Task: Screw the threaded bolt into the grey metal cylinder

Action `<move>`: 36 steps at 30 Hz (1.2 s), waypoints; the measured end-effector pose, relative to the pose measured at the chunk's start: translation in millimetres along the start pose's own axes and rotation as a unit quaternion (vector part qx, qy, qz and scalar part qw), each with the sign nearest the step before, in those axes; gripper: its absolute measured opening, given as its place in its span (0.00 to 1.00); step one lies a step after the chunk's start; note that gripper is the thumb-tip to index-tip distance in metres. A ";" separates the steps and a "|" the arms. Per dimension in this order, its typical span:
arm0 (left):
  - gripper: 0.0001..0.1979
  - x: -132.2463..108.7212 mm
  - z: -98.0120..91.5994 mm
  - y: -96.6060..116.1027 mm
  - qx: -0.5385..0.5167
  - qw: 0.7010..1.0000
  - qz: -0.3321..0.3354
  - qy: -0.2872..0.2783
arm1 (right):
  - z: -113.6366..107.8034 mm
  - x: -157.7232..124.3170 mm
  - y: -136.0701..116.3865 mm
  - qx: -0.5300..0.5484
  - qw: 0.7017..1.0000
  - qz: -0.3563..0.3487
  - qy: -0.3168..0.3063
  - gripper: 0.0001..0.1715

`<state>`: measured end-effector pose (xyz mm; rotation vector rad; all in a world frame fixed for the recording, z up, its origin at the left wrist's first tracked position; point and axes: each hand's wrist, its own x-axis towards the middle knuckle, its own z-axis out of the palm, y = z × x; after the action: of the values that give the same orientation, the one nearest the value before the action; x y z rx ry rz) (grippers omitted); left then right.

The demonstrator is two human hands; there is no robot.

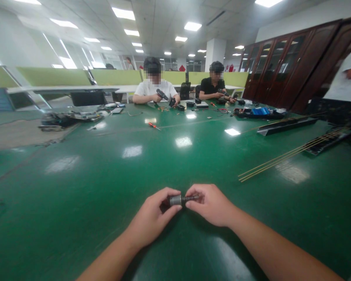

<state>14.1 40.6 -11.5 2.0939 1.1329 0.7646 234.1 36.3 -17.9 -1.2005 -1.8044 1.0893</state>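
Note:
A small grey cylindrical metal part (pixel 175 200), with a thinner, ridged dark shaft (pixel 187 198) sticking out of its right end, is held just above the green table. My left hand (pixel 153 212) is closed round the cylinder, thumb below and fingers above. On the other side, my right hand (pixel 212 203) pinches the shaft between thumb and fingers. The far tip of the shaft is partly covered by the right fingers, and the cylinder's left end is hidden in the left palm.
Beyond my hands a red-handled screwdriver (pixel 154 125) lies on the green table (pixel 111 171). Long thin brass-coloured rods (pixel 283 156) stretch along the right. Two people across the table hold power drills (pixel 162 95). Assorted parts (pixel 67 119) are piled at the far left.

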 end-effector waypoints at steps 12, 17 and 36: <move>0.10 -0.6 -0.9 0.8 0.003 1.000 -0.007 -0.001 | -1.5 0.7 1.5 -0.012 1.000 -0.006 0.001 0.05; 0.10 0.0 -0.8 -0.8 0.002 1.000 -0.001 0.002 | -2.1 0.5 0.7 -0.016 1.000 -0.004 0.002 0.05; 0.11 -0.1 0.0 -0.4 0.000 1.000 0.002 0.008 | -3.1 -0.5 -0.1 -0.012 1.000 -0.011 0.005 0.05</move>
<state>13.8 40.7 -11.8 2.0954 1.1378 0.7855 237.0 36.6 -16.7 -1.1954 -1.8229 1.0506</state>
